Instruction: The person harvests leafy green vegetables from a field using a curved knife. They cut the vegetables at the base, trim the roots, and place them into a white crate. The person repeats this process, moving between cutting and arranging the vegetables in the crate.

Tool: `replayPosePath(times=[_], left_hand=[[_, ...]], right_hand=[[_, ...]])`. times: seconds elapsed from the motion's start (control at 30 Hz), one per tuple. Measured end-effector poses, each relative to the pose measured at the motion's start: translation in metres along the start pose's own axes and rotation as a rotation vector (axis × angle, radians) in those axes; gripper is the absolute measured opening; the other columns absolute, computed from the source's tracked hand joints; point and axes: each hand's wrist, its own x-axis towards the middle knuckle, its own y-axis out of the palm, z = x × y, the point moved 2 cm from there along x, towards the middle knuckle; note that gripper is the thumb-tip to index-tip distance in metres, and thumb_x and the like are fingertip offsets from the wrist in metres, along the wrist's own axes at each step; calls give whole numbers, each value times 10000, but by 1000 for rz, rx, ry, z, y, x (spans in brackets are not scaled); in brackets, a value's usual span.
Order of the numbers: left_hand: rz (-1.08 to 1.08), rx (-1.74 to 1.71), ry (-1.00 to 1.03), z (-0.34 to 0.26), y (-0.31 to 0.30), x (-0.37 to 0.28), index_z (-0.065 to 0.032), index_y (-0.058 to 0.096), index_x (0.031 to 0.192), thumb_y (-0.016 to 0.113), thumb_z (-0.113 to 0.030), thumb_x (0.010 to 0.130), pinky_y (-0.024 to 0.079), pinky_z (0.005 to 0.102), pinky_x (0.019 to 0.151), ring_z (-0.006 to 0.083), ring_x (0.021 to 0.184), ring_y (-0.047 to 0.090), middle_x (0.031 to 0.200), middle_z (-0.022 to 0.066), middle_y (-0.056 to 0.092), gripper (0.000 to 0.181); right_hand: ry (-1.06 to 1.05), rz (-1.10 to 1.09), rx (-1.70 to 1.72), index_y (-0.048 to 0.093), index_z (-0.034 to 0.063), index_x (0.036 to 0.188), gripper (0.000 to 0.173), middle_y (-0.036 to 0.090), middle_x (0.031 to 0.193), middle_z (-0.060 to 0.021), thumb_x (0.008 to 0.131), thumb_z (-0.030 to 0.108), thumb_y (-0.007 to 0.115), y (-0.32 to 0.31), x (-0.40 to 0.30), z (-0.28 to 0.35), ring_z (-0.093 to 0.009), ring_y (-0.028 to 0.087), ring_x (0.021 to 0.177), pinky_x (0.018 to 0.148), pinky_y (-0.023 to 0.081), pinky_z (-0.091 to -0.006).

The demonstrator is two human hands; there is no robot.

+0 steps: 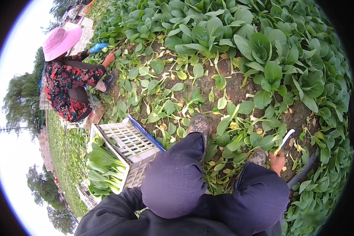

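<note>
My right hand (277, 163) is low beside my right boot (257, 156), closed around a knife (287, 138) whose slim, curved blade looks white and points up and away from me. Loose bok choy leaves (265, 141) lie on the soil just left of the blade. My left hand is out of view; only the dark left sleeve (115, 206) shows, behind my left knee. Next to that knee a white plastic crate (135, 141) is packed with bok choy (106, 165), its leafy heads showing at the open left side.
Dense standing bok choy (212, 32) borders the trimmed strip ahead and to the right. Cut leaves litter the soil (233, 70) around my left boot (199, 125). A co-worker in a pink hat (60, 41) crouches at upper left, a blue-gloved hand (98, 48) holding a bok choy.
</note>
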Motion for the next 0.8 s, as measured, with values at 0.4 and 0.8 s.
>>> replayPosePath(times=[0.4, 0.8], left_hand=[[-134, -209, 84, 15, -36, -11, 24, 622, 969, 605, -19, 863, 496, 267, 684, 121, 751, 608, 853, 85, 653, 115], [15, -500, -162, 29, -68, -51, 24, 619, 980, 618, 2, 847, 499, 270, 676, 123, 747, 611, 846, 91, 649, 134]], right_hand=[[-36, -58, -310, 603, -49, 1001, 402, 679, 889, -228, 727, 206, 748, 21, 26, -15, -419, 647, 837, 768, 490, -448], [62, 56, -109, 659, -6, 1012, 347, 720, 871, -104, 708, 125, 763, 12, 24, 4, -200, 658, 766, 749, 505, -352]])
